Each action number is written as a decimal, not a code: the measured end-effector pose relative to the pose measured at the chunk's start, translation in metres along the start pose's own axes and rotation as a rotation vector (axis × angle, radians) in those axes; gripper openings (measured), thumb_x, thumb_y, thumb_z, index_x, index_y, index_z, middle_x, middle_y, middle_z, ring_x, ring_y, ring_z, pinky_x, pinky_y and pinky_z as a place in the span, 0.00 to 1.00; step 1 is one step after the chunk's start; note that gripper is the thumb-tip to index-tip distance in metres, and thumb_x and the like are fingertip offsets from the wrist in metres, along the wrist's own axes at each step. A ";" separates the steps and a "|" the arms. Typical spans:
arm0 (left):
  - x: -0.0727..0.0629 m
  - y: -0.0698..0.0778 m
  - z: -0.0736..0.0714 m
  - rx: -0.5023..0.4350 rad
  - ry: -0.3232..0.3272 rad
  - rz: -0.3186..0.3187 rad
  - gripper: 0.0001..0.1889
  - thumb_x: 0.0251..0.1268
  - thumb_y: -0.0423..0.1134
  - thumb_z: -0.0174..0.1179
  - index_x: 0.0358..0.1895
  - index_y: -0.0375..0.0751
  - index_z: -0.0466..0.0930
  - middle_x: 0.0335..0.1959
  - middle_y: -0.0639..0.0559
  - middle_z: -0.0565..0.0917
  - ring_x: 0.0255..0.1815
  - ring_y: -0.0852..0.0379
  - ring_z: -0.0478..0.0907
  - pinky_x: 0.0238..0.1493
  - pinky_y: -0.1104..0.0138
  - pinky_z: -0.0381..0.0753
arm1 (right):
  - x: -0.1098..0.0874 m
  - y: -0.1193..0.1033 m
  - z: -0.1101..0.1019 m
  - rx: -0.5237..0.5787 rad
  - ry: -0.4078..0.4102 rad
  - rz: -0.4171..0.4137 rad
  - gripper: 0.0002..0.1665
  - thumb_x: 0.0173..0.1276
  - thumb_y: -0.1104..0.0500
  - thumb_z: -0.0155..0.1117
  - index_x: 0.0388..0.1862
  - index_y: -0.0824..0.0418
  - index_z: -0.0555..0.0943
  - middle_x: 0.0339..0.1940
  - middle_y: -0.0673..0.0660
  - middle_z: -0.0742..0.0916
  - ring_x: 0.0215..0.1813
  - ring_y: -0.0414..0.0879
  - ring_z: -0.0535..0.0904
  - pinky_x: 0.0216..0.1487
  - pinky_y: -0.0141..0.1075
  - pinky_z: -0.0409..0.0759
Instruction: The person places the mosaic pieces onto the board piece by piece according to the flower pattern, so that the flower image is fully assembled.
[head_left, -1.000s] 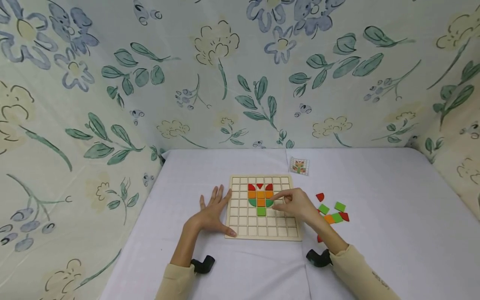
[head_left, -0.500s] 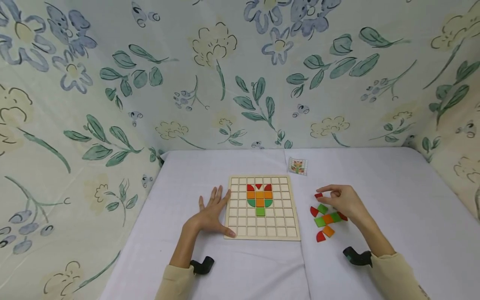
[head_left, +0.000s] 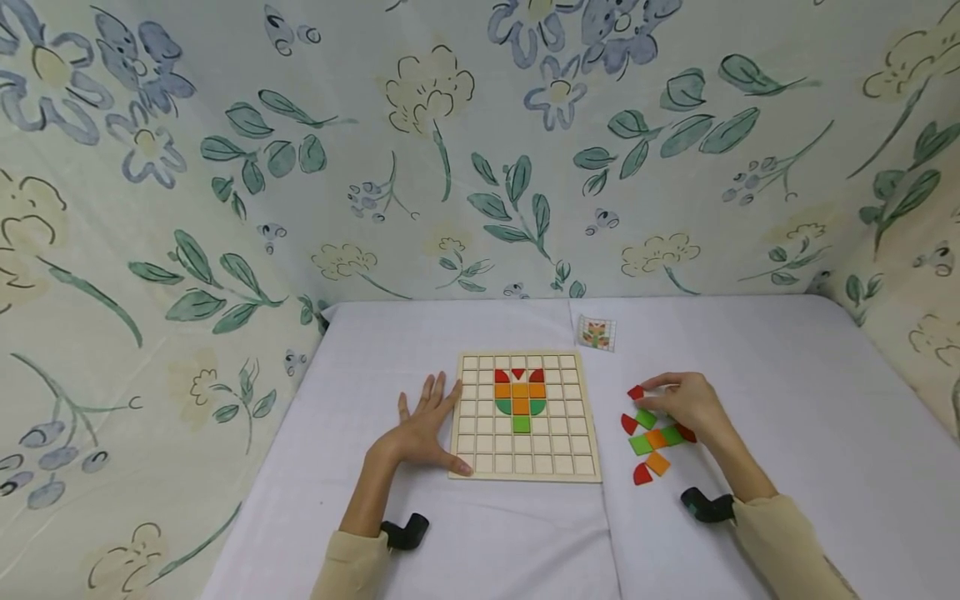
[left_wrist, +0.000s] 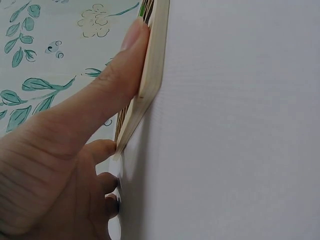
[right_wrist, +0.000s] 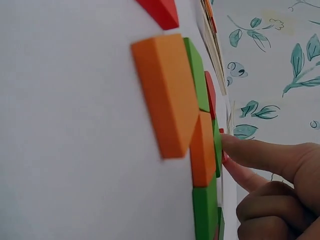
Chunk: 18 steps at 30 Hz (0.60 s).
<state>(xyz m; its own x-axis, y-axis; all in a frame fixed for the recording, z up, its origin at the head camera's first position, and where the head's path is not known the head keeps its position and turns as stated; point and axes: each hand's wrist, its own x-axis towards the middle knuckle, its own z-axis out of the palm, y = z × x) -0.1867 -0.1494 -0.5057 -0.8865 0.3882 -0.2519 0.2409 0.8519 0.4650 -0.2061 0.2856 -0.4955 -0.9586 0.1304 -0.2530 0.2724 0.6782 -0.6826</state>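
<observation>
The pale wooden grid board (head_left: 559, 444) lies flat on the table, bearing red, orange and green tiles (head_left: 521, 389) set in its squares in a tulip-like figure. My left hand (head_left: 422, 429) is spread at the board's left side. Its thumb (left_wrist: 112, 75) lies on the board's near edge in the left wrist view, and the index fingertip touches the left edge. To the right of the board, my right hand (head_left: 690, 406) pinches a small red tile (head_left: 636, 392) between thumb and index finger. In the right wrist view that tile is mostly hidden behind a green tile (right_wrist: 217, 149).
Loose red, green and orange tiles (head_left: 656, 438) lie close together just below the right hand. A small printed pattern card (head_left: 596, 332) sits beyond the board's far right corner. White cloth (head_left: 375, 333) covers the table, and a flowered curtain (head_left: 450, 167) hangs behind.
My right hand has left the board and moved right to the loose tiles, where it took hold of the red tile; that tile has turned slightly. The left hand stays in place.
</observation>
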 end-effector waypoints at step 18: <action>-0.001 0.002 -0.001 -0.006 0.006 -0.005 0.75 0.36 0.64 0.83 0.86 0.48 0.41 0.87 0.40 0.32 0.87 0.38 0.24 0.76 0.26 0.23 | 0.018 -0.001 0.005 0.027 -0.042 -0.007 0.28 0.64 0.49 0.76 0.57 0.64 0.86 0.41 0.64 0.79 0.44 0.53 0.71 0.32 0.34 0.68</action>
<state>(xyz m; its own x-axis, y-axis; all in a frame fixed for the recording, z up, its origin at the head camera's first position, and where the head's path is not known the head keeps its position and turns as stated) -0.1859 -0.1483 -0.5042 -0.8902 0.3817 -0.2488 0.2343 0.8519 0.4684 -0.2230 0.2832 -0.5026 -0.9564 0.0945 -0.2762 0.2681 0.6588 -0.7029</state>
